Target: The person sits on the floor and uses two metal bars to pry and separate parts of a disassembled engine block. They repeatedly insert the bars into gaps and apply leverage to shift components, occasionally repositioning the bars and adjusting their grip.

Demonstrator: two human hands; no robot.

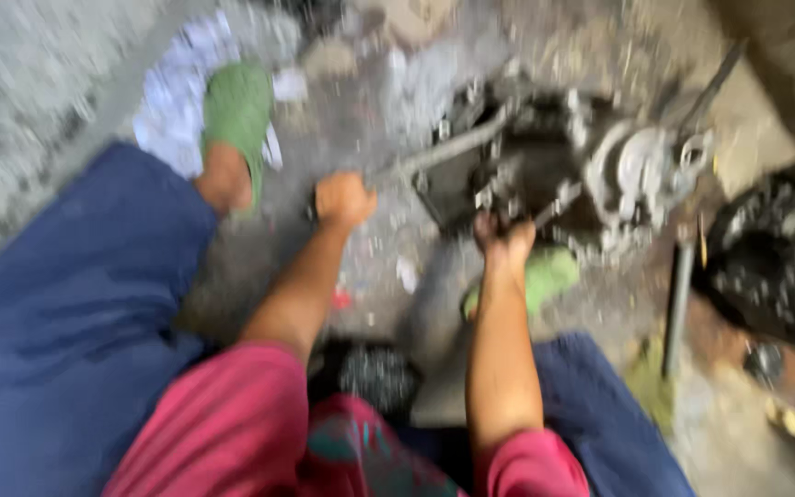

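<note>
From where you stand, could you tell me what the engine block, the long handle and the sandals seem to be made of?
The picture is blurred, so these are guesses. The engine block looks like cast metal, dull grey and black with grime, with one paler bare-metal cover. The long handle gripped by the left hand looks like grey steel, matt. The green sandal looks like soft moulded rubber or foam, unshiny.

Packages, labels, signs, screens: none can be made out. The head view is heavily blurred throughout. One doubtful item only: a crumpled white sheet with bluish marks (177,101), paper or cloth, lying flat on the ground at upper left under a green sandal (238,115); whether it is packaging cannot be told. No label, sign or screen shows on anything else in view.
</note>
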